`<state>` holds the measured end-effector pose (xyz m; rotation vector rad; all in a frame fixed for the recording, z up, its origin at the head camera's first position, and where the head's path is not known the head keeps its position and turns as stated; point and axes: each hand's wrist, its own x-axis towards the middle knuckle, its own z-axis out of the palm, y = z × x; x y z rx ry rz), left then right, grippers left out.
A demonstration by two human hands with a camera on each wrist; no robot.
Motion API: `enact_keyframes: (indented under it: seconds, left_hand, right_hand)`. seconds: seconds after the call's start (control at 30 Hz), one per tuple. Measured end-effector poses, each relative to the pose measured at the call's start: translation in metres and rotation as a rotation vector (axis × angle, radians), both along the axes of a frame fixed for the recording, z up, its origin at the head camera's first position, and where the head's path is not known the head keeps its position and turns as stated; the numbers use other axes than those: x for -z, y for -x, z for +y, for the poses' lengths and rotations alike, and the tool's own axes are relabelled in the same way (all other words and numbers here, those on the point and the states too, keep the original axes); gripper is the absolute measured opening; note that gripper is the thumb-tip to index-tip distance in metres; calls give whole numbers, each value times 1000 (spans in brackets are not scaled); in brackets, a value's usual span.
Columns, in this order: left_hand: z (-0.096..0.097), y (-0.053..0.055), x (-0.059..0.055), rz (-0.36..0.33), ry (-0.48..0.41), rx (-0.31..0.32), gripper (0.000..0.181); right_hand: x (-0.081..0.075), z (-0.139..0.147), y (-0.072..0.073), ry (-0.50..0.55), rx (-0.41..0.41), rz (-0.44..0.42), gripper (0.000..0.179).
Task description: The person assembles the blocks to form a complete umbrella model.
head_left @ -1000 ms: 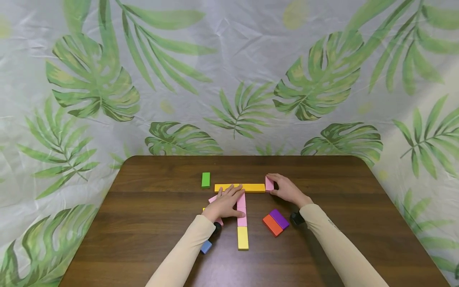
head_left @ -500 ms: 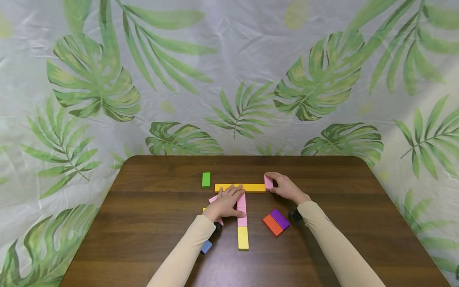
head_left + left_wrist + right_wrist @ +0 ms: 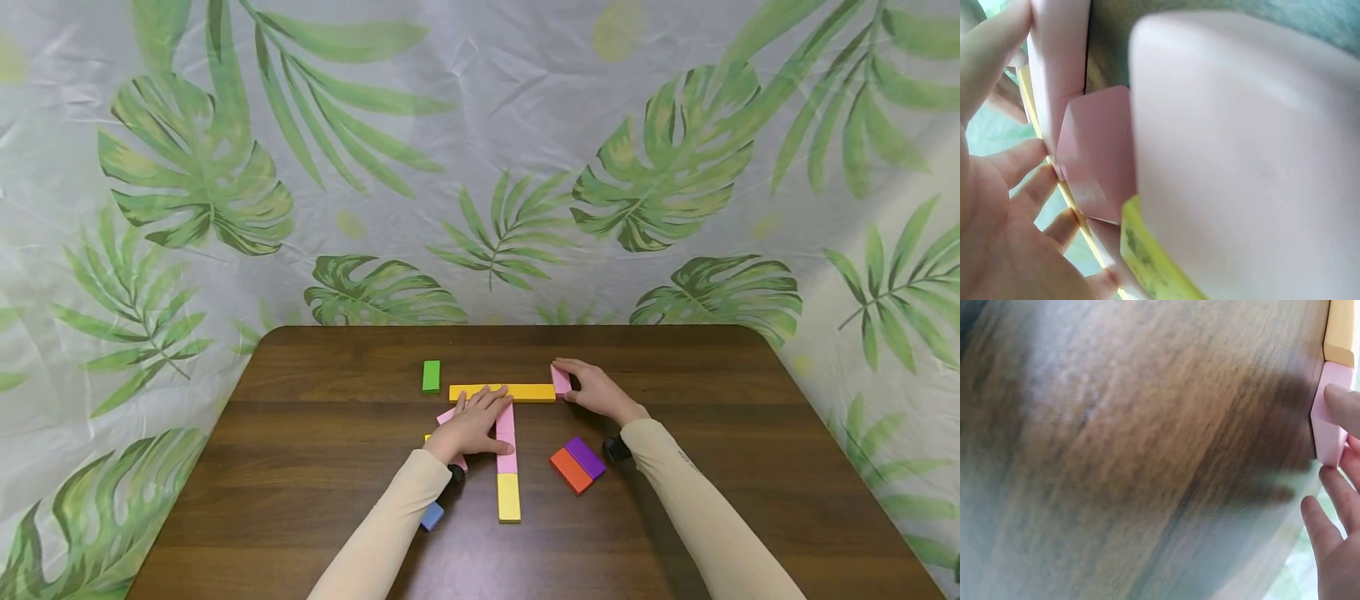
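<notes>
At the right end of a row of orange blocks (image 3: 532,393), my right hand (image 3: 606,395) pinches a pink block (image 3: 560,381) between thumb and fingers. That block stands slightly tilted against the row's end; in the right wrist view the pink block (image 3: 1330,419) touches the orange block (image 3: 1340,331). My left hand (image 3: 472,427) lies spread, its fingertips at the orange row and its thumb on a column of pink blocks (image 3: 506,425). A yellow block (image 3: 508,498) continues the column toward me. Left of it, other pink blocks (image 3: 446,415) are partly hidden under the left hand.
A green block (image 3: 431,377) lies behind the row's left end. Orange-red (image 3: 571,471) and purple (image 3: 585,457) blocks lie side by side, right of the column. A blue block (image 3: 432,516) sits partly under the left sleeve. The wooden table (image 3: 300,367) ends at a leaf-patterned cloth (image 3: 495,233).
My right hand has shifted slightly away from me and left, moving the pink block and tilting it at the row's end. The left hand stays in place.
</notes>
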<state>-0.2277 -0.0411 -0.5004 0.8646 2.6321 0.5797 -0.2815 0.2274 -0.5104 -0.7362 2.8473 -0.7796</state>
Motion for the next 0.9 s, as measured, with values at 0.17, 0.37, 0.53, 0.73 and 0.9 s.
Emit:
enact_keyframes:
  seconds: [0.17,0.37,0.53,0.73,0.9]
  left_hand:
    - [0,0,-1,-3,0,6,81]
    - [0,-2,-2,-1,0,9,81]
    - [-1,-2,-3,6,-14,14,80]
    - [-1,-2,-4,3,-3,14,80]
    - [0,-3,-4,-1,3,13,81]
  right_hand:
    - [-1,0,-1,-6,-13,32,62]
    - [-11,3,-4,18,2,46,60]
    - [-17,7,-11,55,8,65,56]
    - [-24,9,-26,63,-44,65,51]
    - [-27,8,-42,37,-109,61,47]
